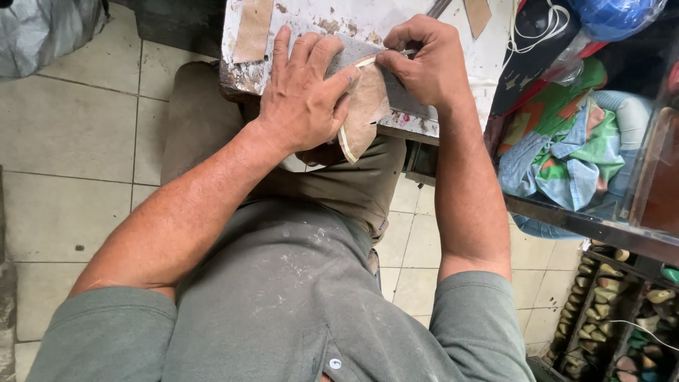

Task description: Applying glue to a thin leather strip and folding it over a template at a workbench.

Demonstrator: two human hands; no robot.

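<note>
Two hands noted: our left hand (300, 99) spreads flat on a tan leather piece (364, 113) atop the worktop (353, 25), right hand (428, 64) pinching a thin tool (389, 56) mid-edge, work unfinished.

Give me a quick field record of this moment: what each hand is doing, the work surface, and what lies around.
left hand: flat, palm down, pressing a tan leather piece onto the board
right hand: fingers pinched on a thin tool, tip at the leather's upper edge
leather piece: curved, pale rim, lower end hangs over the board's near edge
work board: white, stained, resting across the lap
floor: pale tiles
right side: colourful cloths in a glass-fronted case; small items on shelves below
</note>
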